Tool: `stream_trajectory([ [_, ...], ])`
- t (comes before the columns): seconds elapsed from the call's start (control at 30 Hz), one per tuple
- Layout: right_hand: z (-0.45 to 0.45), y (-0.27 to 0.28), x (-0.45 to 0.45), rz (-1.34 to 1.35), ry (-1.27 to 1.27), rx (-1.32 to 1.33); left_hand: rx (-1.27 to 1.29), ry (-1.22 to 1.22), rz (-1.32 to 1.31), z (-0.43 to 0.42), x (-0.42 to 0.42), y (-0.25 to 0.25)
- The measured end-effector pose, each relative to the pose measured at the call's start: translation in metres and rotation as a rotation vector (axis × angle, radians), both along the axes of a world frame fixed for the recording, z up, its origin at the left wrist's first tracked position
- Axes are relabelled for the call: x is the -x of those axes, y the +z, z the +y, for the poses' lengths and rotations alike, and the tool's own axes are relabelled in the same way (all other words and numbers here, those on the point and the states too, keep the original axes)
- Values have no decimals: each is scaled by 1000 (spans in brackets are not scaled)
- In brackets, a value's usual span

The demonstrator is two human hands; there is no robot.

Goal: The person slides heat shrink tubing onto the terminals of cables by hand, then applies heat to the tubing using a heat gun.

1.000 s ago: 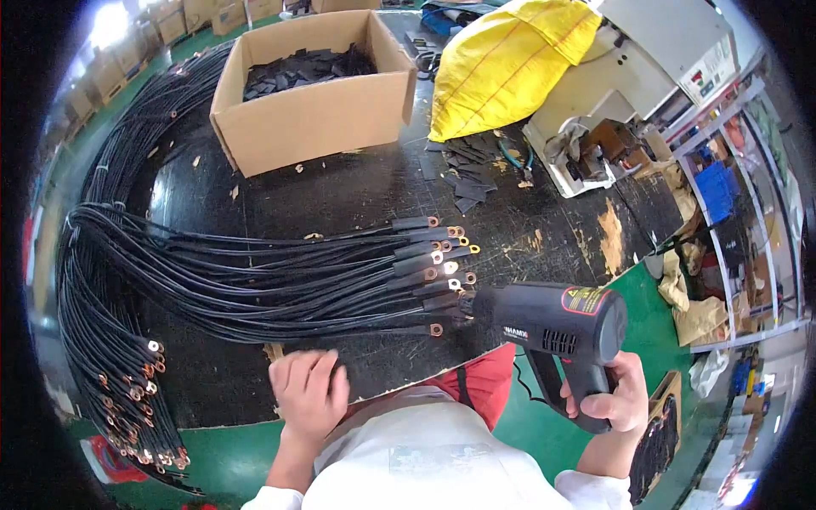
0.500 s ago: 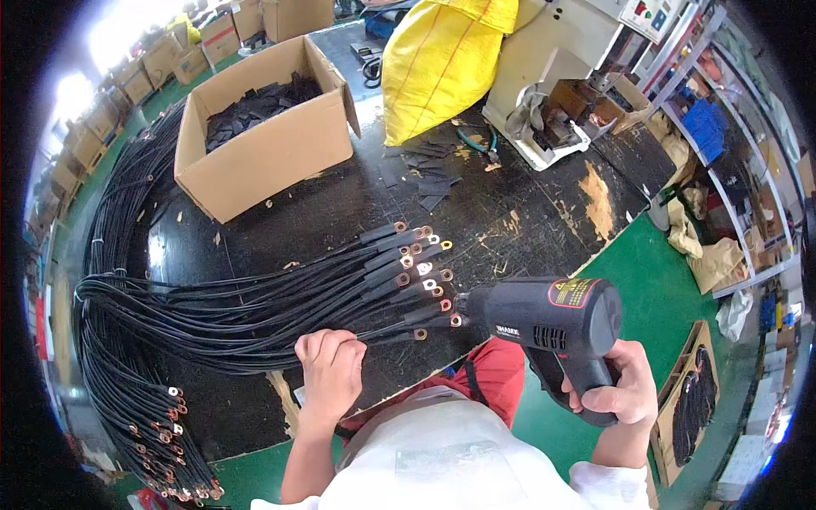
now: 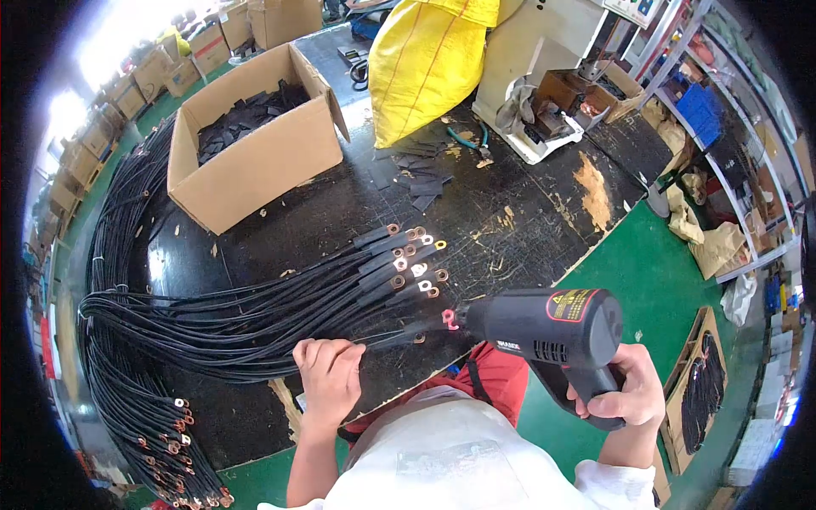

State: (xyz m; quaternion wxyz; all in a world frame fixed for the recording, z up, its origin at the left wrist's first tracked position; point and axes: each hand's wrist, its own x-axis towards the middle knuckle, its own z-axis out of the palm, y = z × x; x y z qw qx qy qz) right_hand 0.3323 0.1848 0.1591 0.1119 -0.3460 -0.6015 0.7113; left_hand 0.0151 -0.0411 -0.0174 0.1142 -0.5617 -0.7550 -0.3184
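My right hand [image 3: 619,393] grips the handle of a black heat gun [image 3: 544,327], its nozzle pointing left. Right at the nozzle are the copper ring lugs [image 3: 450,319] of the nearest cables, tinted reddish. A bundle of black cables [image 3: 246,319] stretches across the bench, with black sleeves behind the lugs at its right ends. My left hand [image 3: 329,376] has its fingers curled over the near cables, a short way behind their ends. More lugs [image 3: 420,269] lie fanned out farther back.
Black tubing pieces fill a cardboard box [image 3: 255,161] at the back left; loose ones [image 3: 422,178] lie by the pliers [image 3: 470,144]. A yellow sack [image 3: 433,68] and a white machine [image 3: 531,59] stand behind. Other cable ends [image 3: 174,450] hang at the front left.
The heat gun's nozzle has shifted slightly down and left onto the near lugs. Some near cable ends have moved apart from the rest. The view has turned slightly.
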Motion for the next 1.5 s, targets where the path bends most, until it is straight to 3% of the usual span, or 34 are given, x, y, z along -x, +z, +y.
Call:
stream_trajectory([
  [0.2,-2,4,-12,58,-42,21,42,-96,18,-7,5,4],
  [0.73,-1,-6,8,14,-3,-27,-69,140,72,-13,-6,6],
  [1.0,3,-10,10,52,68,33,-101,184,19,-68,-41,-8],
  [1.5,2,-11,16,18,13,7,-129,188,53,-66,-43,-15],
])
